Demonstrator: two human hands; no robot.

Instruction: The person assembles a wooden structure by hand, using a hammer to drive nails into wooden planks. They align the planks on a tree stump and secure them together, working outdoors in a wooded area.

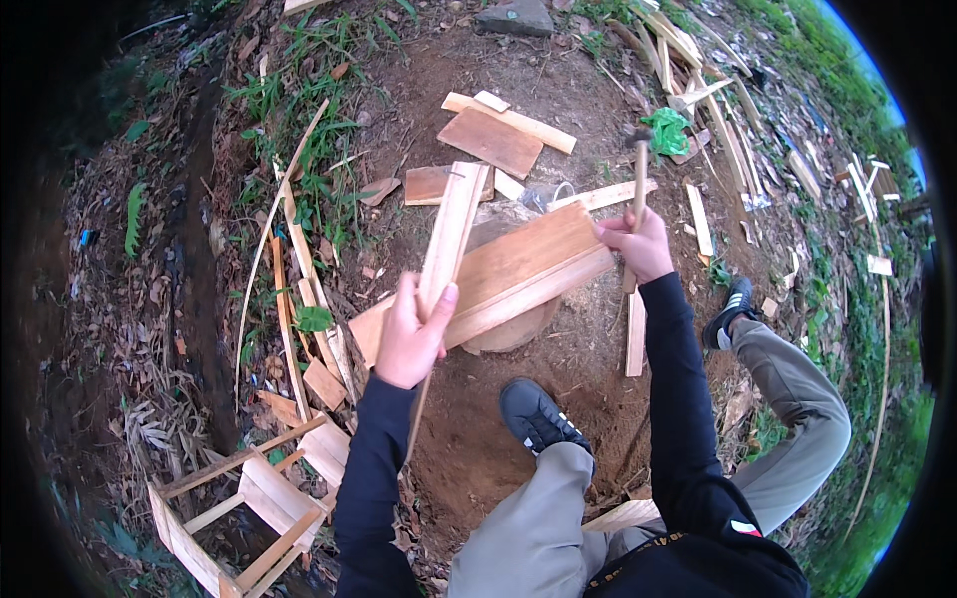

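The left hand (411, 334) grips a narrow wooden slat (451, 239), laid across a wide plank (498, 274) on a tree stump (510, 327). The right hand (638, 244) clenches a raised hammer (639, 169). Scrap boards (493, 140) lie beyond.

Both your hands were closed in a grip, arms stretched forward.

Your left hand (411, 334) was clenched, thumb on the right side pointing up, the dark-sleeved forearm rising nearly straight from below. Your right hand (636, 246) was fisted further out and higher, its sleeved arm reaching up from your torso, elbow slightly bent.
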